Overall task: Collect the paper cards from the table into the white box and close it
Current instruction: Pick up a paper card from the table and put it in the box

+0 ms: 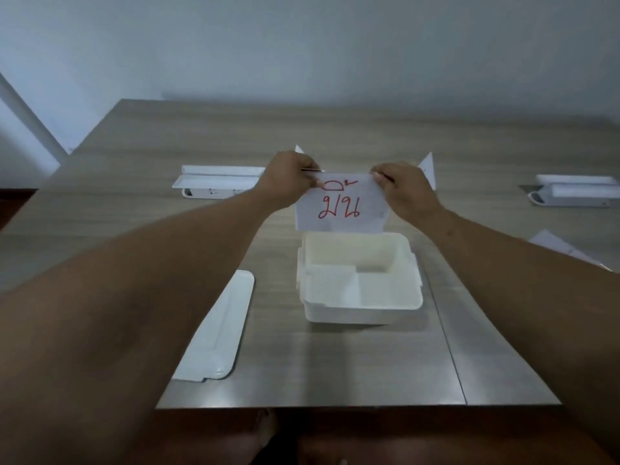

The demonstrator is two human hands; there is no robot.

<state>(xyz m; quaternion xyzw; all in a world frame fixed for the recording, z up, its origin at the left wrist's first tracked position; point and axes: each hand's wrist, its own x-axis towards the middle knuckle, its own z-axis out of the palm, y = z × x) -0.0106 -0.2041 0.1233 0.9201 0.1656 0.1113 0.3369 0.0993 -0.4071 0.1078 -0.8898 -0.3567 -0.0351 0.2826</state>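
Note:
A white paper card (pixel 340 209) with red handwriting hangs upright just behind and above the open white box (pixel 360 310). My left hand (pixel 288 177) pinches its top left corner and my right hand (pixel 401 187) pinches its top right corner. The box stands in the middle of the table, and at least one white card lies flat inside it. Its white lid (pixel 214 330) lies flat on the table to the left, partly under my left forearm. Behind my hands, two white card corners (pixel 427 167) stick up. More paper (pixel 557 246) lies at the right edge.
The wooden table (pixel 335 370) has a seam running down its right side. Two white pop-up socket units are set into it, one at the back left (pixel 218 181) and one at the back right (pixel 575 191). A pale wall stands behind the table.

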